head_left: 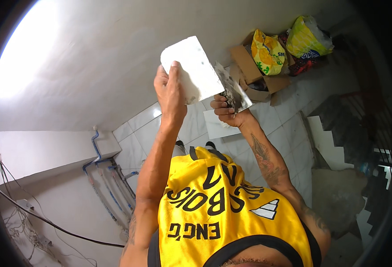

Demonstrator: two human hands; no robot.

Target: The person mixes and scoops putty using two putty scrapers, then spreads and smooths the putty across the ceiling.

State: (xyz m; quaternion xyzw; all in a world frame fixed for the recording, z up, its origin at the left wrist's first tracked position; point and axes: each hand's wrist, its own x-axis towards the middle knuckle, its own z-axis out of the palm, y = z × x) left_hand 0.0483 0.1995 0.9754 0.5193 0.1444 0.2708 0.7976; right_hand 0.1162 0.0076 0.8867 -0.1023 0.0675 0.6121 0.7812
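My left hand (168, 86) is raised ahead of me, closed on the edge of a flat white slab (197, 66). The thumb presses on its bright face, and one corner of the slab is rounded. To its right, my right hand (228, 111) has its fingers wrapped round a smaller flat plate (238, 94) with dark grey smears and a pale edge. Whether this plate has a handle is hidden by the fingers. The two pieces are close together, the slab's right edge beside the plate; I cannot tell if they touch.
A pale wall (129, 49) rises ahead. An open cardboard box (245, 64) holds a yellow bag (268, 52), with a yellow-green bag (309, 38) beside it. A white sheet (216, 127) lies on the tiled floor (187, 129). Blue pipes (97, 144) and loose wires (31, 209) are left; stairs (338, 138) right.
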